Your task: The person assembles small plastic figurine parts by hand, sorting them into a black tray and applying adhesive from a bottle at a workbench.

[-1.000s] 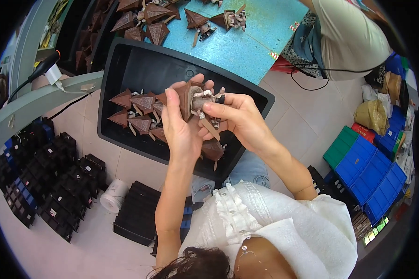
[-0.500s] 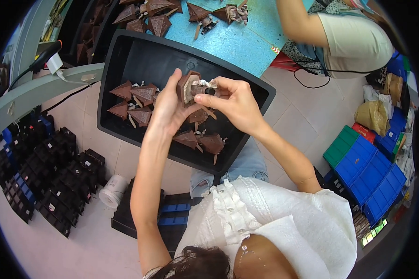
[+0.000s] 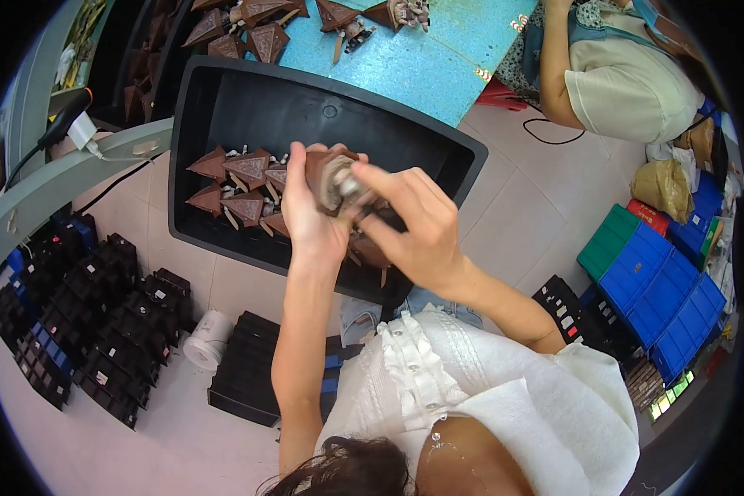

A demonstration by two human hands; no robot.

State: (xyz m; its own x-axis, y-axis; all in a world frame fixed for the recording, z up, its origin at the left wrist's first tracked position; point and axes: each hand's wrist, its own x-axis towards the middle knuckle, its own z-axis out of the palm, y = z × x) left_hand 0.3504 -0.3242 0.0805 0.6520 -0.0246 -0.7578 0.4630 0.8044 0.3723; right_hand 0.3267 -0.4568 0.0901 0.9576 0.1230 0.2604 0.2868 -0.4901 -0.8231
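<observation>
Over the black tray point(image 3: 469, 165), my left hand point(image 3: 316, 227) cups a brown figurine with a pointed, angular back point(image 3: 326, 175). Its pale, greyish front is turned toward my right hand point(image 3: 422, 227). The right thumb and fingers are at that front, and motion smears the fingertips and the small parts there. Whether the right fingers grip a part is hard to make out. Similar brown pointed figurines point(image 3: 248, 168) lie in the tray, mostly to the left of my hands, with thin tan strips sticking out. My hands cover some of them.
A blue table point(image 3: 422, 74) beyond the tray bears more brown figurines point(image 3: 266, 43). At the upper right sits another person in a pale sleeve point(image 3: 628, 95). Black bins point(image 3: 112, 355) and a white bucket point(image 3: 208, 341) stand left, blue crates point(image 3: 657, 285) right. A cabled plug point(image 3: 83, 130) hangs by the grey frame.
My left hand has tilted the figurine and moved slightly right. My right hand has swung down and turned across its front. The other person's arm has drawn back from the table.
</observation>
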